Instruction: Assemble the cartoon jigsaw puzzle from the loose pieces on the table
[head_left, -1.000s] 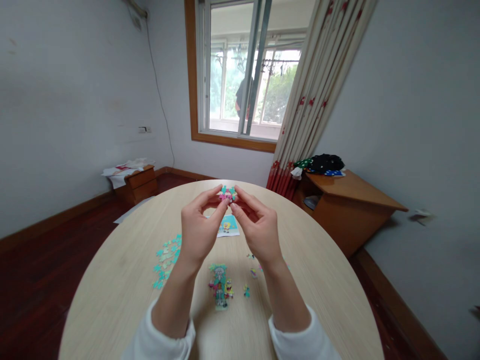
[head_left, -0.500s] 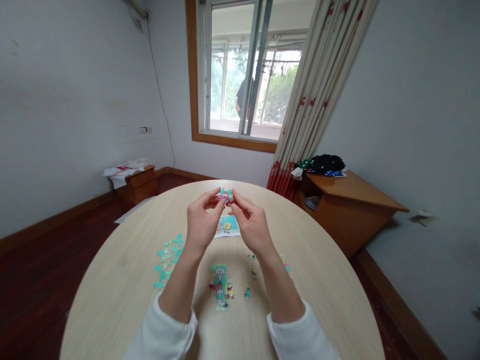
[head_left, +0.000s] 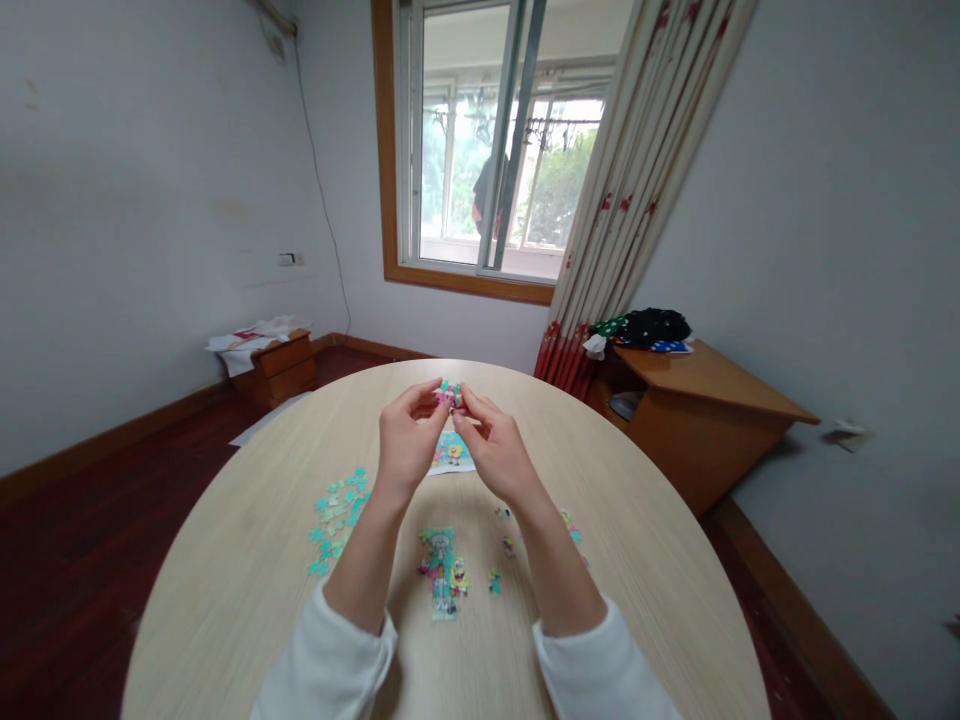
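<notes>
Between the fingertips of both hands, raised over the far half of the table, are small pink and teal jigsaw puzzle pieces [head_left: 449,392]. My left hand [head_left: 405,430] pinches them from the left, and my right hand [head_left: 491,440] pinches from the right. How many pieces are held, I cannot tell. Below and behind the hands lies a printed reference picture [head_left: 453,452] with a yellow cartoon figure, partly covered by them. A joined section of puzzle [head_left: 442,570] with a grey-green figure lies nearer me, between my forearms.
Loose teal and pale green pieces [head_left: 330,520] are spread left of my left forearm. Several single pieces [head_left: 495,581] lie near my right forearm, more [head_left: 571,525] beyond it. The round table [head_left: 225,600] has a wooden desk [head_left: 697,390] to its right. Someone [head_left: 484,195] shows through the window.
My right hand has shifted slightly left, its fingers closer to the left hand around the pieces. The pieces on the table look unmoved.
</notes>
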